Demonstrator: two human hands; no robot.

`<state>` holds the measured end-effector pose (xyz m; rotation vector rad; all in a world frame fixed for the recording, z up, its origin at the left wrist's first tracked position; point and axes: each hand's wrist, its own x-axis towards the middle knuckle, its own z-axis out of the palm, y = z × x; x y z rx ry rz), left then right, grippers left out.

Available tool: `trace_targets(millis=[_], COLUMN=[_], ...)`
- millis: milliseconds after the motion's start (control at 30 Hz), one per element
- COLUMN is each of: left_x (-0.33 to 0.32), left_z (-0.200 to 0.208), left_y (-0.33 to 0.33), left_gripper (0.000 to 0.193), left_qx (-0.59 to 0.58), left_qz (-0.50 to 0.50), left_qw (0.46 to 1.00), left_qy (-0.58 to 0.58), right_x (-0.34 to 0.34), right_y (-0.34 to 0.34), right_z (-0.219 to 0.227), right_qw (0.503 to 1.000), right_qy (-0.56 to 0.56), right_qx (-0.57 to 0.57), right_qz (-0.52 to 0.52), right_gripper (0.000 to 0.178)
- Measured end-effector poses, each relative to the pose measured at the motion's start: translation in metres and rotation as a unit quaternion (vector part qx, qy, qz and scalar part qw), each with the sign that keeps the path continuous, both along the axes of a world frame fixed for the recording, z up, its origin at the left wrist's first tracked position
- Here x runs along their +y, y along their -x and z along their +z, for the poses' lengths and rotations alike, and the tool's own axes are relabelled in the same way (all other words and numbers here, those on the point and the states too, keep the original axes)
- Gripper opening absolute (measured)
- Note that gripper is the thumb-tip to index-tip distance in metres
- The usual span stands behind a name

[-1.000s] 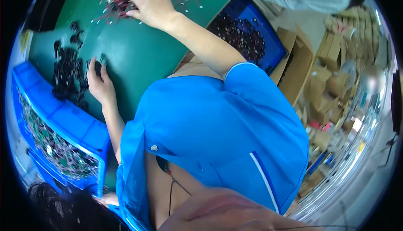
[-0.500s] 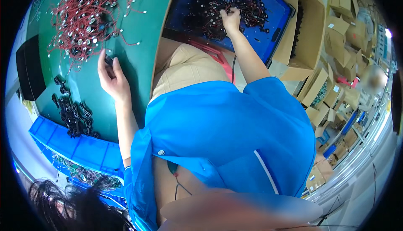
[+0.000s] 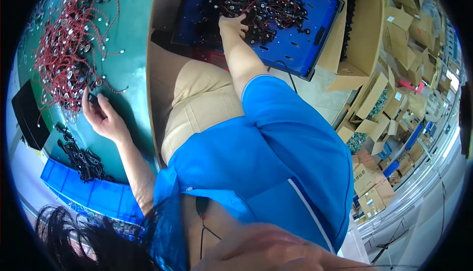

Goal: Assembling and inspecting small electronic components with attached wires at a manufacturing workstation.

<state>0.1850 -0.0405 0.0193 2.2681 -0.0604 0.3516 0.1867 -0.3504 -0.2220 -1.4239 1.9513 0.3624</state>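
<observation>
Fingers of right hand among black parts, blue tray — grip unclear

**Colours in view**

Table top: flat teal-green, no pattern. Wire bundle on it: red leads, small silver-and-black round ends, tangled. Second small heap: all black. Bin at table edge: bright blue. Flat block at the far left: matte black.

Floor tray: saturated blue, dark slot cutouts. Parts in it: black with pale silver dots.

Shirt: vivid blue, one thin white stripe along the side. Trousers: plain beige.

Cartons: plain brown cardboard, a few with white labels. Floor: pale grey.
</observation>
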Motion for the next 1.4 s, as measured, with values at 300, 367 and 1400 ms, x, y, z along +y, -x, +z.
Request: trace_targets(millis=[300,367,1400], left_x=[0.0,0.004,0.012], left_z=[0.004,0.004,0.002], left_y=[0.001,0.002,0.0], left_gripper=[0.033,0.033,0.032], left_qx=[0.016,0.015,0.01], left_qz=[0.015,0.022,0.028], left_qw=[0.999,0.999,0.997], left_qy=[-0.035,-0.04,-0.076], right_x=[-0.074,-0.095,-0.23], right_y=[0.033,0.047,0.112], right_z=[-0.07,-0.084,-0.038], right_qw=[0.938,0.895,0.632], right_qy=[0.014,0.043,0.273], right_qx=[-0.224,-0.295,0.119], right_qz=[-0.265,-0.332,0.715], right_gripper=[0.06,0.054,0.055])
